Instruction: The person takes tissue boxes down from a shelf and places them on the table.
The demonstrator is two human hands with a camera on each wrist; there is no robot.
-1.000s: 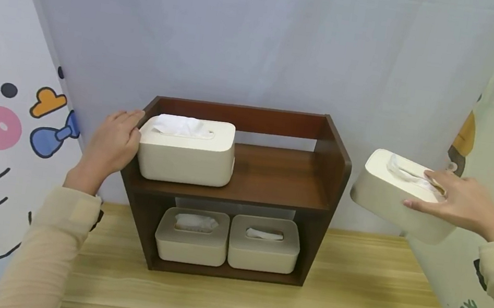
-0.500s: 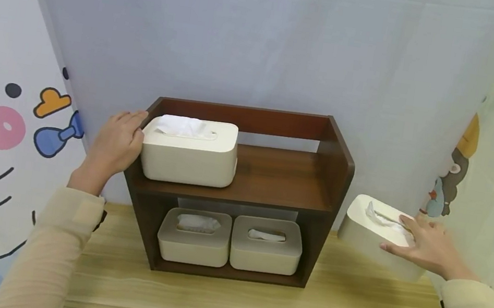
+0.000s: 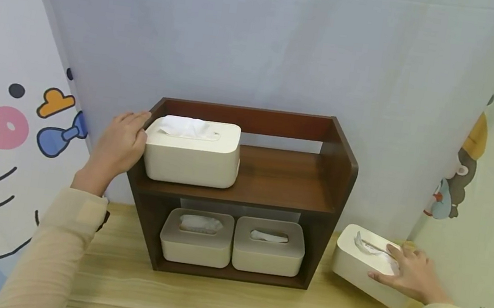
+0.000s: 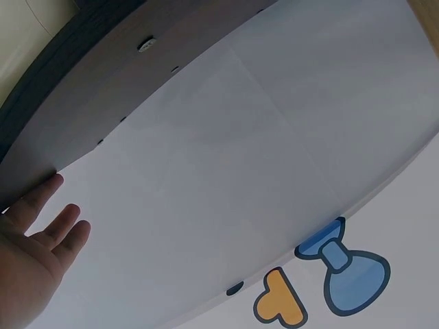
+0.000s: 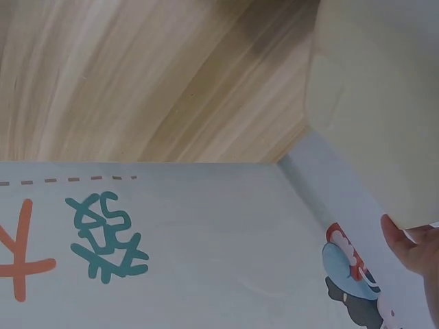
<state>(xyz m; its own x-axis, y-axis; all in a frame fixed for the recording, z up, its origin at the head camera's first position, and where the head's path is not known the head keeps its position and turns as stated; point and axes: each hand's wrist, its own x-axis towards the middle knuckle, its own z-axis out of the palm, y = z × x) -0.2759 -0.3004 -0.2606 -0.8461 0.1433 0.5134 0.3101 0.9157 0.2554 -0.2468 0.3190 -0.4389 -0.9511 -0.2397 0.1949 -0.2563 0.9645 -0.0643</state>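
Note:
My right hand grips a cream tissue box across its narrow right end, thumb on the front wall and fingers over the top. The box sits low over the tabletop, right of the brown shelf, angled to it. The right wrist view shows the box's wall with fingertips at its edge. My left hand rests against the shelf's left side panel, beside another tissue box on the upper level. In the left wrist view its fingers are extended and spread, one meeting the panel.
Two more tissue boxes, a left one and a right one, stand side by side on the lower level. Light wood tabletop runs beneath the shelf. A pale curtain hangs behind, with printed cartoon panels on both sides.
My right hand has lowered the tissue box from beside the upper level down to the tabletop, moving slightly left. The left hand keeps its place on the shelf.

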